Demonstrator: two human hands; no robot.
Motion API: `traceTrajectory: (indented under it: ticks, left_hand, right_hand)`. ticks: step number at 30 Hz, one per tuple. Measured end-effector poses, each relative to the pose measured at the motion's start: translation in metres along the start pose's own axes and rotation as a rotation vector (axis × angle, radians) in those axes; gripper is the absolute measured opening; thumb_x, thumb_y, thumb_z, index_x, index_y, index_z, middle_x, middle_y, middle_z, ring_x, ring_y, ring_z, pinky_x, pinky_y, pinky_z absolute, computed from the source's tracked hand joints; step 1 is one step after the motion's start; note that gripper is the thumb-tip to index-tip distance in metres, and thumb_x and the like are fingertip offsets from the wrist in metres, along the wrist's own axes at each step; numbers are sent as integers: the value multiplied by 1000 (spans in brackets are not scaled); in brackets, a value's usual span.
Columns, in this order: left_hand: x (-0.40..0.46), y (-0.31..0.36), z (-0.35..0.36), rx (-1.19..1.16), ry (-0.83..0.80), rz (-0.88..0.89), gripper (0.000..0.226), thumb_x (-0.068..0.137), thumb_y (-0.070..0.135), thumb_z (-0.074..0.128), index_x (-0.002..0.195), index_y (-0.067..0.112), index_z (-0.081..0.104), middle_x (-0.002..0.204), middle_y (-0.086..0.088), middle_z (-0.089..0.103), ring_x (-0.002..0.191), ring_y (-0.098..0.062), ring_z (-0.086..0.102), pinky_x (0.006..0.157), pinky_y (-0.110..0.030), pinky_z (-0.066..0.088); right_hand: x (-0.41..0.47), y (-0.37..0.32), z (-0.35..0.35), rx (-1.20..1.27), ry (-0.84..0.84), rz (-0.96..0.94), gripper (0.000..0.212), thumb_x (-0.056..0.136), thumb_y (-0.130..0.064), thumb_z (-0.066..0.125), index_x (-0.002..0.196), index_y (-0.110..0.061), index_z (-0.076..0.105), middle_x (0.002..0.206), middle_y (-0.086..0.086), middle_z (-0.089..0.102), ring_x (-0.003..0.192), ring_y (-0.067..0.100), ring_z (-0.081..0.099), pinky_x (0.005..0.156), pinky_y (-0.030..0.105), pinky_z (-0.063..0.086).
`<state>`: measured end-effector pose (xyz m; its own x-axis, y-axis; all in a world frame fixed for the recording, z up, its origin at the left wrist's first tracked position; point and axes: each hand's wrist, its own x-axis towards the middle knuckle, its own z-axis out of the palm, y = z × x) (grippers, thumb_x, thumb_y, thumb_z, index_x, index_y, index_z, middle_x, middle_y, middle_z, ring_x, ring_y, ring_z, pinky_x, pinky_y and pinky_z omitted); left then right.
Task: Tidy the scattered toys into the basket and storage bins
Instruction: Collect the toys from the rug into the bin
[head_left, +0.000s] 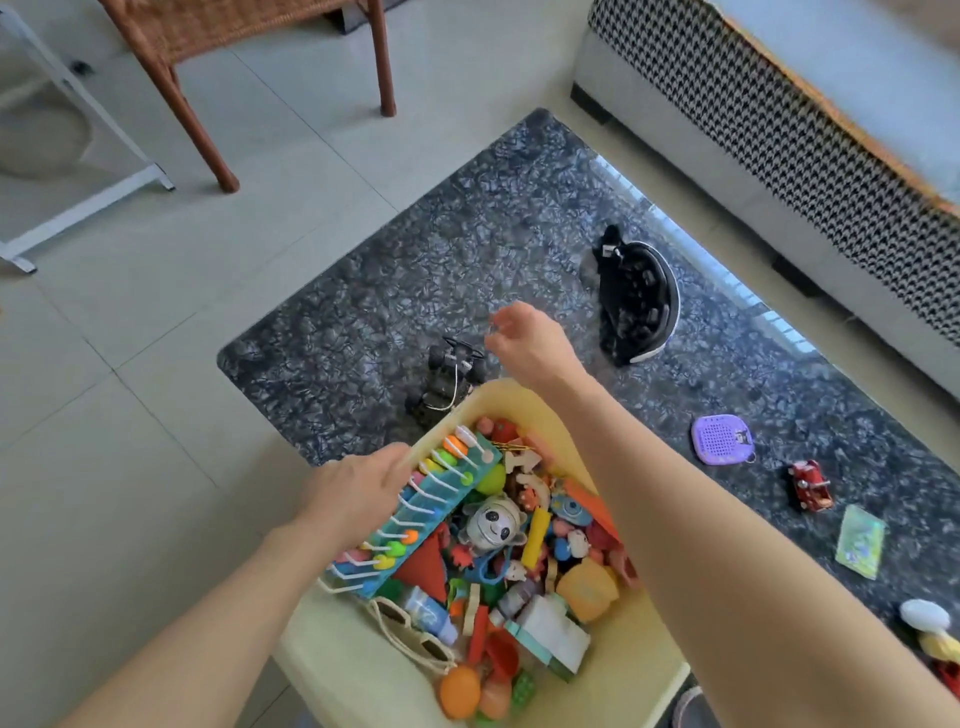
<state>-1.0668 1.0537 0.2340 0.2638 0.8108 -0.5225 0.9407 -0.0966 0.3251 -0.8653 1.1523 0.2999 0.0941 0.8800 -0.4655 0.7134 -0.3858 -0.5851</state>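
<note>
Fingers of the right hand (524, 343) are loosely curled over the dark stone worktop (363, 291), past the far rim of the yellow storage bin (337, 660), and seem to hold nothing, though motion blur leaves it uncertain. The left hand (358, 486) grips the bin's near-left rim beside the bead abacus (415, 514) lying slantwise on the heaped toys. The likely next pick, a black toy truck (449, 382), stands on the worktop just left of and below the right hand, touching or nearly touching the bin's far corner, its long axis running diagonally from lower left to upper right. The right hand is nearer to it. A black helmet (636, 301) lies farther right; a purple disc (719, 439) and a red toy car (808, 486) lie well apart.
</note>
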Motion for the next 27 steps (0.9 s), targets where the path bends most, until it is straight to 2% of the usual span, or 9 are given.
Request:
traceTrajectory:
  ticks: [5,7,9,12,17,20,24,25,27]
  left_hand:
    - [4,-9,-1,-111,-11,122,100,61,75,-22,133,38,36,105,5,67,98,-22,63,72,-32,42]
    - [11,-16,-3,-156,3,148,115,52,80,-32,135,38,36,108,9,66,99,-18,62,73,-31,42]
    - [18,-21,-4,-187,-2,177,108,57,80,-24,136,39,36,111,10,66,102,-17,61,77,-31,44]
    - [28,-23,-3,-223,19,246,87,69,67,-8,135,36,39,107,8,67,100,-20,61,77,-34,46]
    - [35,-24,2,-193,42,280,80,73,60,-5,132,34,41,97,5,68,91,-24,62,71,-35,44]
    - [34,-22,-2,-145,41,268,79,72,60,-8,127,32,42,97,6,67,92,-23,61,69,-34,42]
    - [31,-15,-11,-99,24,223,62,83,54,2,112,25,49,81,7,61,81,-24,60,63,-31,32]
    - [30,-13,-13,-91,25,200,58,84,51,6,110,24,50,76,6,57,76,-23,57,62,-30,31]
    - [30,-9,-12,-86,40,148,53,85,48,10,104,21,52,71,5,51,70,-21,52,60,-30,30]
  right_hand:
    - [64,-13,45,-339,-297,63,39,92,-13,48,129,-1,44,129,16,53,116,31,51,93,35,44]
    - [85,-13,62,-444,-385,96,42,93,-15,48,131,0,39,131,17,50,117,32,50,87,34,43]
    - [97,-7,75,-503,-434,144,46,92,-15,49,134,-2,34,132,19,47,117,35,49,85,38,44]
    - [105,3,86,-583,-467,209,61,89,-17,56,141,-8,26,134,17,44,120,36,48,92,44,43]
    - [111,2,78,-620,-488,103,74,75,-29,76,135,-10,38,132,10,50,122,30,47,96,39,44]
    - [104,1,67,-580,-365,22,72,69,-35,78,126,-12,40,114,10,56,107,32,54,84,39,49]
    - [68,-13,22,-168,112,-47,55,70,-32,72,109,-15,38,97,3,53,84,24,56,62,32,43]
    - [53,-17,8,-9,215,-58,51,71,-30,72,105,-16,37,91,-2,54,80,20,56,61,32,45]
    - [13,-15,-16,269,342,-41,48,71,-30,71,104,-19,39,87,-8,56,79,16,60,71,36,53]
